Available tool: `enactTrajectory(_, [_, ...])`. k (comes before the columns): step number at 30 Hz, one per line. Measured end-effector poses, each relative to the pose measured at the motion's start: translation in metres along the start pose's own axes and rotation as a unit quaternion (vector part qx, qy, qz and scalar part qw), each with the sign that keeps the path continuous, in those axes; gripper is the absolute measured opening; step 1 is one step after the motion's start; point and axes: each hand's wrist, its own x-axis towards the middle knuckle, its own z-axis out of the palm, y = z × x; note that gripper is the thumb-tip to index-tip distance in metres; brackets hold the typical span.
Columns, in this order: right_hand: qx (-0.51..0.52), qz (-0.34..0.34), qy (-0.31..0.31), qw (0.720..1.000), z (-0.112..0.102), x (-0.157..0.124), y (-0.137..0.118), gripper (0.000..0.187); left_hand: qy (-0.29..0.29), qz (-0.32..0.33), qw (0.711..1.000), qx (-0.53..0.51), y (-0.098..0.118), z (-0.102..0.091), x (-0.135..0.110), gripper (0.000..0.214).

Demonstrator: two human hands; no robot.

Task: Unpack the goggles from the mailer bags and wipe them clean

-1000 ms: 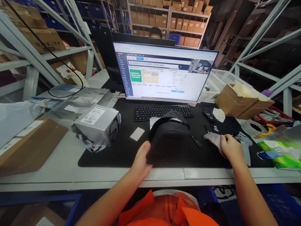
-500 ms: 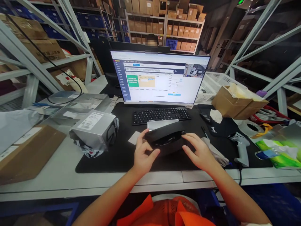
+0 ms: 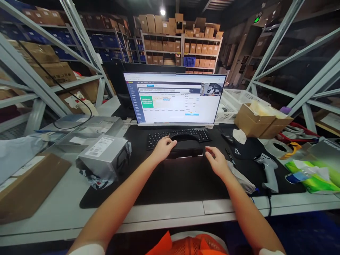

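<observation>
A black case (image 3: 186,147), seemingly with its lid raised, lies on the desk mat at the front edge of the keyboard (image 3: 154,138). My left hand (image 3: 163,147) is closed on the case's left end, thumb and fingers at the lid. Just off the right end, my right hand (image 3: 215,159) hovers with fingers loosely bent and apart, holding nothing. What lies inside the case cannot be made out. To the right of that hand are a grey cloth pouch (image 3: 243,180) and a black pen (image 3: 230,156).
A monitor (image 3: 172,106) stands behind the keyboard. Left are a silver box (image 3: 102,156) and a brown carton (image 3: 34,187). Right are a mouse (image 3: 230,139), a barcode scanner (image 3: 268,173), a tape roll (image 3: 276,148) and a green tissue pack (image 3: 310,175). A person is partly visible beyond the monitor.
The black case has moved away from me, toward the keyboard, and now rests lower on the mat. My left hand went with it; my right hand stays beside its right end. The view has tilted up.
</observation>
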Motion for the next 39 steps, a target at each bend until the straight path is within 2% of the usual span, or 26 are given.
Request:
enactTrajectory(2, [0.009, 0.001, -0.009, 1.0, 0.006, -0.004, 0.002, 0.038, 0.028, 0.057, 0.998, 0.028, 0.0, -0.016, -0.006, 0.023])
enactTrajectory(4, [0.015, -0.003, -0.016, 1.0, 0.01, -0.007, 0.001, 0.043, 0.092, 0.119, 0.985, 0.082, -0.008, -0.037, -0.014, 0.024])
enactTrajectory(5, [0.019, -0.005, -0.02, 1.0, 0.011, -0.009, 0.0, 0.045, 0.123, 0.128, 0.976, 0.124, -0.015, -0.048, -0.02, 0.026])
enactTrajectory(6, [0.023, -0.006, -0.024, 0.999, 0.012, -0.01, -0.002, 0.047, 0.129, 0.11, 0.967, 0.189, -0.025, -0.057, -0.026, 0.028])
enactTrajectory(9, [0.035, -0.014, -0.042, 0.998, 0.014, -0.012, -0.005, 0.045, 0.084, 0.054, 0.962, 0.253, -0.062, -0.071, -0.05, 0.029])
enactTrajectory(10, [0.037, -0.015, -0.047, 0.998, 0.014, -0.013, -0.006, 0.045, 0.066, 0.028, 0.956, 0.284, -0.074, -0.07, -0.058, 0.037])
enactTrajectory(12, [0.04, -0.013, -0.05, 0.998, 0.015, -0.014, -0.005, 0.045, -0.01, -0.043, 0.908, 0.417, -0.092, -0.065, -0.071, 0.051])
enactTrajectory(14, [0.04, -0.009, -0.05, 0.998, 0.015, -0.014, -0.004, 0.045, -0.059, -0.07, 0.872, 0.48, -0.102, -0.06, -0.077, 0.056])
enactTrajectory(16, [0.04, -0.008, -0.05, 0.998, 0.015, -0.014, -0.002, 0.044, -0.078, -0.076, 0.883, 0.457, -0.106, -0.057, -0.076, 0.06])
enactTrajectory(19, [0.039, -0.008, -0.046, 0.998, 0.014, -0.013, 0.0, 0.042, -0.081, -0.089, 0.934, 0.337, -0.107, -0.06, -0.068, 0.069])
enactTrajectory(21, [0.037, -0.005, -0.039, 0.999, 0.013, -0.011, 0.002, 0.042, -0.052, -0.083, 0.961, 0.26, -0.103, -0.064, -0.061, 0.066])
enactTrajectory(23, [0.036, -0.004, -0.029, 0.999, 0.012, -0.009, 0.003, 0.041, 0.019, -0.061, 0.98, 0.188, -0.09, -0.068, -0.054, 0.058])
enactTrajectory(26, [0.036, -0.01, -0.018, 0.999, 0.012, -0.008, 0.005, 0.04, 0.116, -0.027, 0.991, 0.053, -0.051, -0.066, -0.039, 0.055])
enactTrajectory(27, [0.036, -0.011, -0.016, 0.999, 0.012, -0.008, 0.005, 0.04, 0.125, -0.011, 0.992, 0.02, -0.034, -0.061, -0.033, 0.052])
enactTrajectory(29, [0.037, -0.007, -0.017, 0.999, 0.012, -0.008, 0.006, 0.041, 0.139, 0.075, 0.987, 0.017, -0.003, -0.048, -0.022, 0.034])
enactTrajectory(31, [0.037, 0.001, -0.019, 0.999, 0.012, -0.008, 0.007, 0.042, 0.108, 0.157, 0.981, 0.04, 0.02, -0.03, -0.013, 0.019])
enactTrajectory(33, [0.038, 0.006, -0.019, 0.999, 0.011, -0.008, 0.008, 0.042, 0.036, 0.2, 0.977, 0.072, 0.032, -0.013, -0.008, 0.015])
enactTrajectory(36, [0.039, 0.004, -0.019, 0.999, 0.008, -0.006, 0.01, 0.042, -0.066, 0.197, 0.969, 0.13, 0.035, 0.002, -0.008, 0.015])
enactTrajectory(39, [0.04, 0.004, -0.023, 0.999, 0.005, -0.005, 0.009, 0.039, -0.092, 0.186, 0.967, 0.149, 0.037, 0.001, -0.007, 0.024])
